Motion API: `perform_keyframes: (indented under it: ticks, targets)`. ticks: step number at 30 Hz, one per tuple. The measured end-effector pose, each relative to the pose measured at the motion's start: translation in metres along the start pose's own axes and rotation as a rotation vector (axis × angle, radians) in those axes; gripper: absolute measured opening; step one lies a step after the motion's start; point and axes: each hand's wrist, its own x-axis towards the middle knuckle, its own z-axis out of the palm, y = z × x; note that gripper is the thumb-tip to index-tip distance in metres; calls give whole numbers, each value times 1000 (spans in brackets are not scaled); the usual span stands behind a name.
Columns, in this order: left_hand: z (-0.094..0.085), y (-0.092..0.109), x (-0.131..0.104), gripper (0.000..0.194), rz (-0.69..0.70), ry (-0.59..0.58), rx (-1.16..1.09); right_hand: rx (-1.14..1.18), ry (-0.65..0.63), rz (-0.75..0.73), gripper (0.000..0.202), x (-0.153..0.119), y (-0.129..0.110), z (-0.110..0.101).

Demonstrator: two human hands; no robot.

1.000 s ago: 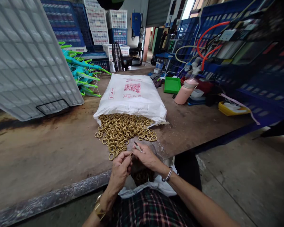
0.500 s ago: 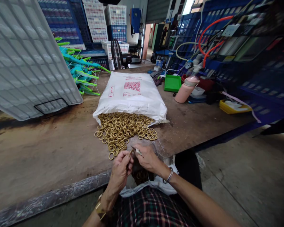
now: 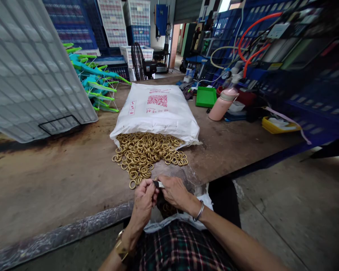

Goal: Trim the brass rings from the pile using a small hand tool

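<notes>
At the table's front edge my left hand [image 3: 144, 194] is closed in a pinch; a brass-coloured ring showed at its fingertips a moment ago, now mostly hidden. My right hand [image 3: 176, 192] is wrapped round a small blade-like tool [image 3: 159, 184], dark at the tip and pale behind, which meets the left fingertips. Just beyond the hands lies a heap of brass-coloured rings [image 3: 144, 150], spilling from the mouth of a white printed sack [image 3: 158, 107]. Below the hands, an opened white bag [image 3: 158, 225] on my lap has more rings in shadow.
A large white crate [image 3: 39, 75] stands at the left, with turquoise and green plastic parts [image 3: 97, 82] behind it. To the right are a green tray [image 3: 205, 97], a pink bottle [image 3: 223, 104] and a yellow tray [image 3: 279, 126]. A black fan [image 3: 138, 62] stands behind the table [image 3: 59, 180].
The right hand has turned and shifted slightly left, bringing the tool against the left fingertips. The ring seen between the hands is now mostly covered. The heap looks unchanged.
</notes>
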Motion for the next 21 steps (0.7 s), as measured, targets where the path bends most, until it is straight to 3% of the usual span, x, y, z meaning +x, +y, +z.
perform_keyframes:
  ticks: [5,9,14,18,21]
  targets:
    - [-4,-5,1,36,5,7,17,-36,-26,60,26,2,-5,1]
    - [-3,-1,-8,36,-17,-38,11,-66,-11,151,24,15,4,-3]
    - [3,6,-17,38,-134,-146,-220,-89,156,277,19,35,24,-15]
    - [1,4,-10,39,-166,-131,-321,-93,280,308,18,53,21,-26]
    - [-1,4,-7,37,-177,-133,-344,-140,279,326,17,69,16,-30]
